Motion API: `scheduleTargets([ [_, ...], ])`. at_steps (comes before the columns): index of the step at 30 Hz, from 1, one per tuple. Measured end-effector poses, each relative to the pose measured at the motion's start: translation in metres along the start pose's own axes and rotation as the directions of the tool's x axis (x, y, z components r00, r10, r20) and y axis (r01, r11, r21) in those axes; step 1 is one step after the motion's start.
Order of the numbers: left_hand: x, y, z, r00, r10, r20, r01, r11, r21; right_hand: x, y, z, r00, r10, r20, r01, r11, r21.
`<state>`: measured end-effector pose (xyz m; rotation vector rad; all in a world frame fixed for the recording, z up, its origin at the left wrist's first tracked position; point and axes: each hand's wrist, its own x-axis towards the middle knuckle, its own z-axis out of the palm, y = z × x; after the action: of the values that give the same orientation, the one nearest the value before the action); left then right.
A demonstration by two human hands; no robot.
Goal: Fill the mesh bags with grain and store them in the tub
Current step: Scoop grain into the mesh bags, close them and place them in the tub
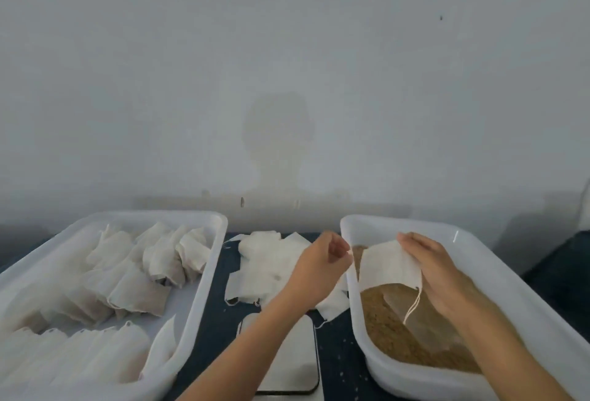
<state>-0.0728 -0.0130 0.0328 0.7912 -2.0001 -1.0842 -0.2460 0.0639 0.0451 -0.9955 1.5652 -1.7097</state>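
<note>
Right hand [434,269] fingers [407,242] pinch a mesh bag [388,265] above the grain [392,336]; left hand [319,268] fingers curl, pinching its edge.

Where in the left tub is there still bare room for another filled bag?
Bare floor shows in the left tub along its right wall, beside the filled bags. The rest is crowded with rows of bags.

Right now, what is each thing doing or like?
Left tub: holds rows of filled bags.
Right tub: partly full of grain.
Held bag: flat, over the grain.
Pile of bags: loose, flat.
Left hand: curled, grip unclear.
Right hand: holds bag.
</note>
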Motion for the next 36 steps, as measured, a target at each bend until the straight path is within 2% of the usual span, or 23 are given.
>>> scheduleTargets([
  [3, -0.004, 0.009, 0.047, 0.992, 0.068, 0.105, -0.051, 0.987, -0.152, -0.013, 0.007, -0.030, 0.995, 0.008, -0.097, -0.020, 0.992, -0.124],
  [5, -0.006, 0.010, 0.075, 0.966, 0.112, 0.234, -0.080, 0.986, -0.145, -0.019, 0.016, -0.043, 0.992, 0.037, -0.124, -0.061, 0.979, -0.195],
  [9, -0.003, 0.012, 0.104, 0.831, 0.129, 0.542, -0.114, 0.992, -0.062, -0.025, 0.028, -0.052, 0.992, 0.027, -0.123, -0.072, 0.924, -0.376],
  [11, 0.002, 0.009, 0.108, 0.839, 0.098, 0.536, -0.121, 0.993, 0.008, -0.024, 0.031, -0.052, 0.992, 0.060, -0.110, -0.097, 0.920, -0.379],
  [14, 0.008, 0.000, 0.111, 0.892, 0.085, 0.443, -0.095, 0.995, 0.001, -0.021, 0.035, -0.053, 0.983, 0.180, -0.046, -0.183, 0.980, -0.074],
  [16, 0.010, -0.003, 0.110, 0.911, 0.092, 0.402, -0.072, 0.995, -0.064, -0.021, 0.036, -0.055, 0.978, 0.202, 0.045, -0.203, 0.978, 0.035],
  [20, 0.009, -0.002, 0.107, 0.902, 0.148, 0.406, -0.073, 0.978, -0.194, -0.023, 0.038, -0.059, 0.974, 0.187, 0.130, -0.196, 0.979, 0.059],
  [25, 0.008, -0.002, 0.107, 0.911, 0.135, 0.391, -0.045, 0.972, -0.232, -0.024, 0.037, -0.059, 0.946, 0.188, 0.265, -0.217, 0.972, 0.085],
  [29, 0.008, -0.003, 0.108, 0.899, 0.061, 0.434, 0.055, 0.967, -0.249, -0.024, 0.038, -0.060, 0.943, 0.178, 0.280, -0.197, 0.980, 0.039],
  [36, 0.007, -0.001, 0.108, 0.889, 0.026, 0.458, 0.098, 0.965, -0.245, -0.024, 0.039, -0.060, 0.939, 0.200, 0.280, -0.214, 0.977, 0.021],
])
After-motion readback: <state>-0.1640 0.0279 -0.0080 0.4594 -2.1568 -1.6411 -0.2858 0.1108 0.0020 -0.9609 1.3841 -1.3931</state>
